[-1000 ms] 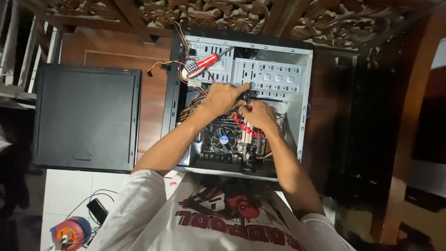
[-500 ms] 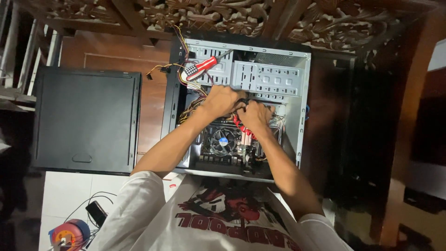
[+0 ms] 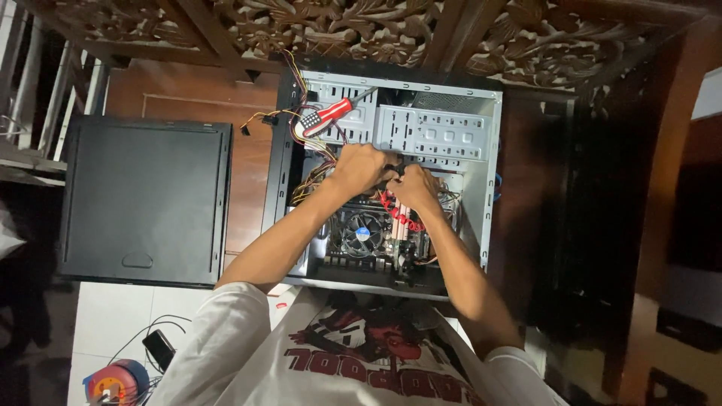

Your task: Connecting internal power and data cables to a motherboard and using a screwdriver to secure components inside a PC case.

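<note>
An open computer case (image 3: 481, 188) lies on its side in front of me. Both my hands are inside it, just below the grey drive cage (image 3: 436, 131). My left hand (image 3: 359, 169) and my right hand (image 3: 414, 189) meet with fingers curled around a small black connector (image 3: 395, 171); its exact shape is hidden. A red cable (image 3: 397, 214) runs under my right hand. The processor fan (image 3: 361, 230) sits on the motherboard below my left wrist. A screwdriver (image 3: 329, 116) with a red patterned handle rests on the cage.
The black side panel (image 3: 143, 201) lies flat to the left of the case. Yellow and black wires (image 3: 301, 139) spill along the case's left wall. A carved wooden furniture edge (image 3: 361, 30) runs across the top. An orange cable reel (image 3: 113, 382) and a black phone (image 3: 159, 349) lie bottom left.
My right hand has edged left toward my left hand, and both now close together at the connector. The view has shifted slightly.
</note>
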